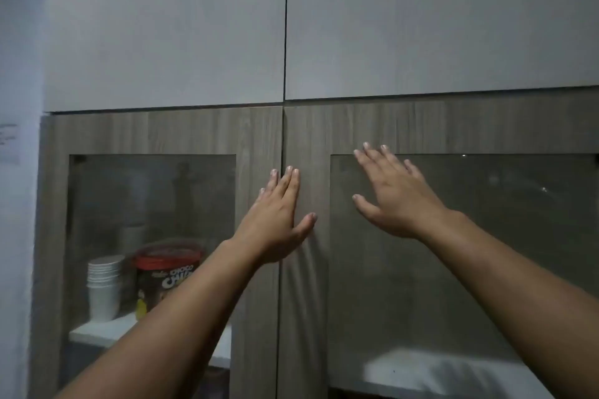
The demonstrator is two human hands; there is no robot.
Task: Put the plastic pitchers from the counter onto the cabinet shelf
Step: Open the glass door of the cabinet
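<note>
Both wood-framed glass doors of the cabinet are closed in front of me. My left hand [278, 220] lies flat, fingers apart, on the seam where the left door [256, 133] meets the right door [421, 126]. My right hand [393, 194] is spread open against the upper left of the right door's glass pane. Neither hand holds anything. A white shelf [97, 332] shows through the left pane, and another white shelf [437, 372] through the right pane. No pitcher and no counter are in view.
Behind the left glass stand a stack of white paper cups [104, 288] and a red-lidded choco chip tub [165, 272]. Two pale upper cabinet doors [162, 26] are closed above. A white wall [19, 74] runs along the left edge.
</note>
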